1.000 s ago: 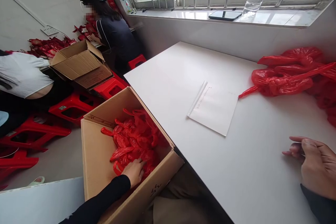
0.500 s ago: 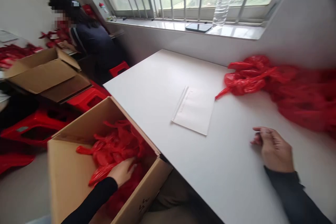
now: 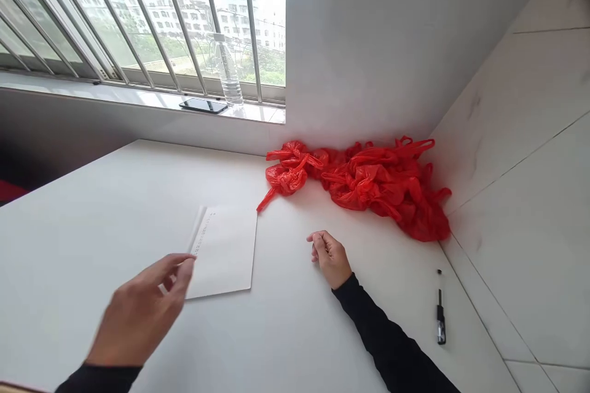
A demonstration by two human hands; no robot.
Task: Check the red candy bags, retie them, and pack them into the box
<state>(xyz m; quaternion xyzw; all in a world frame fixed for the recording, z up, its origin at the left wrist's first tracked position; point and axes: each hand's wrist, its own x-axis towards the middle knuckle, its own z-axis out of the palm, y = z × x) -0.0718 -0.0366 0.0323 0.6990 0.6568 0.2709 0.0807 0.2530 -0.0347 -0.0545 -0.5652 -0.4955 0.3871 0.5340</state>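
Just over the left edge of a flat white packet (image 3: 225, 252), my left hand (image 3: 145, 301) has thumb and forefinger drawn together in a pinch. The packet lies on the white table, with a line of small print along its zip-like strip. Whether those fingertips grip its edge is not clear. My right hand (image 3: 329, 256) rests on the table to the right of the packet, its fingers curled closed and nothing visible in them. Behind it, knotted red plastic bags (image 3: 369, 181) are heaped against the wall.
A black pen (image 3: 441, 322) lies on the right of the white table (image 3: 286, 338), near the tiled wall (image 3: 530, 227). On the windowsill (image 3: 152, 97) are a phone (image 3: 203, 105) and a clear plastic bottle (image 3: 229, 77). Metal bars cross the window.
My left hand has come out of the cardboard box of red bags and over to the packet. The view has swung right, so the box and the other person are out of sight.
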